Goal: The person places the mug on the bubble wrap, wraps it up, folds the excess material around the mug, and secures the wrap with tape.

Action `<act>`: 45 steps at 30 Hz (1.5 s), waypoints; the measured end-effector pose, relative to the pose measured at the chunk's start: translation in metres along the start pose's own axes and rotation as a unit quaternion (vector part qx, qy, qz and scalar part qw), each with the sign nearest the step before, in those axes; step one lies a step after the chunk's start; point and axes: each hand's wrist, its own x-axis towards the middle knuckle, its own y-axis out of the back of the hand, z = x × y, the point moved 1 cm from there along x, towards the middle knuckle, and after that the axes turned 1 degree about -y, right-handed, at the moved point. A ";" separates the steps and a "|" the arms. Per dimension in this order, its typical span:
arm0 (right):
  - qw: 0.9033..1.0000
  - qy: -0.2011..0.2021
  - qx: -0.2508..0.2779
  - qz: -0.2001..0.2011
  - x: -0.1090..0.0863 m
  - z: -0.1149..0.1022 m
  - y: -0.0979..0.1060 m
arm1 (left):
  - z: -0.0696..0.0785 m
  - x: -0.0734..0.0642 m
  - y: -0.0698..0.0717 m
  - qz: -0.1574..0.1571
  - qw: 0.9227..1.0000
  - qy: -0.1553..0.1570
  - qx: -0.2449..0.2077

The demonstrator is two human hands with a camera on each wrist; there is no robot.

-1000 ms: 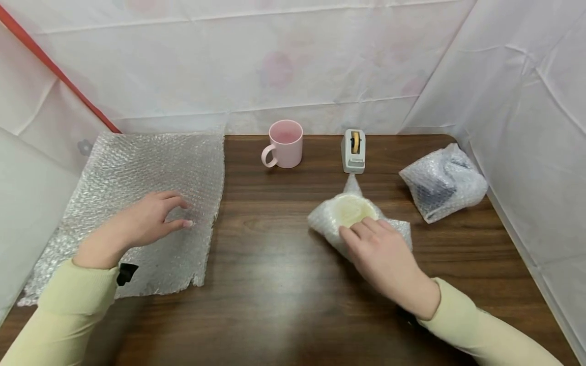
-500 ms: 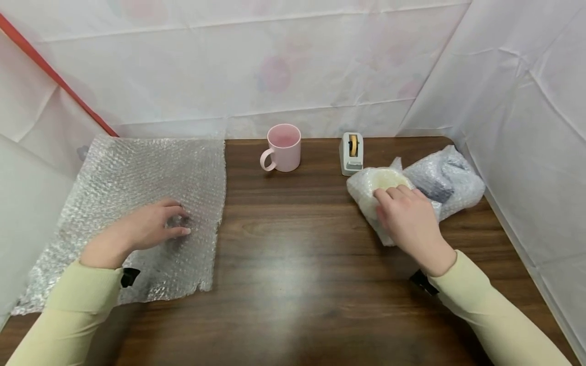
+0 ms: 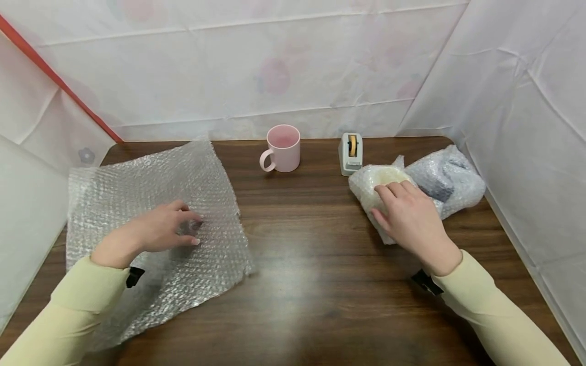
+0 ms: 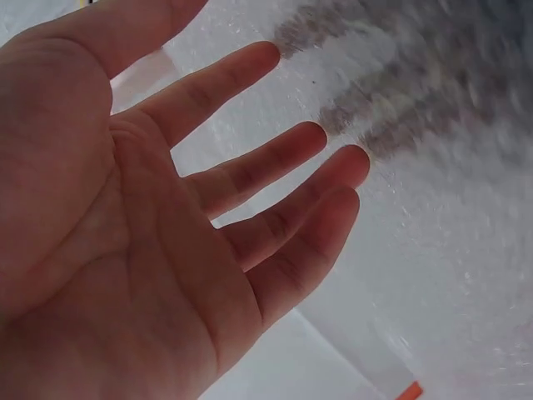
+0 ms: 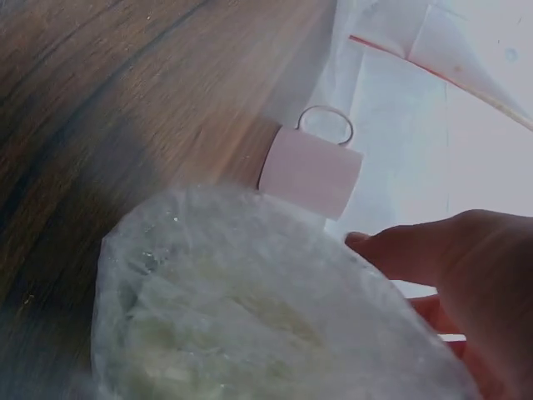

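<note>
My left hand (image 3: 157,227) has its fingers extended, fingertips on a sheet of bubble wrap (image 3: 105,193). In the left wrist view the palm shows and the fingertips (image 4: 321,137) meet the bubble wrap. My right hand (image 3: 412,216) lies over a bubble-wrapped bundle (image 3: 363,185) with a pale yellow round thing inside. Its thumb is spread away from the other fingers, and it holds the bundle no longer. In the right wrist view the bundle (image 5: 208,300) fills the lower middle, with the hand's fingers (image 5: 416,246) along its edge.
A pink mug (image 3: 285,150) stands at the back middle, handle to the left. Right of it is a grey tape dispenser (image 3: 350,155) with yellow tape. A second bubble-wrapped bundle (image 3: 462,178), with something dark inside, lies beside the first. White cloth walls (image 3: 274,66) border the wooden table.
My right hand has carried the yellow bundle rightward beside the other bundle, and its thumb has spread off it. My left hand has dragged the bubble wrap sheet toward me and rightward, turning it.
</note>
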 end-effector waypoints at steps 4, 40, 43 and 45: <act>0.999 0.018 0.012 0.027 0.001 -0.005 0.006 | 0.012 0.004 0.001 -0.017 1.000 -0.011 -0.002; 0.916 0.026 0.151 -0.370 -0.020 -0.062 -0.032 | 0.123 0.101 -0.008 -0.099 0.979 -0.176 -0.004; 0.912 0.017 0.158 -0.378 -0.019 -0.060 -0.033 | 0.119 0.106 -0.002 -0.095 0.979 -0.176 -0.034; 0.911 0.015 0.161 -0.379 -0.018 -0.059 -0.033 | 0.112 0.109 0.008 -0.077 0.981 -0.166 -0.062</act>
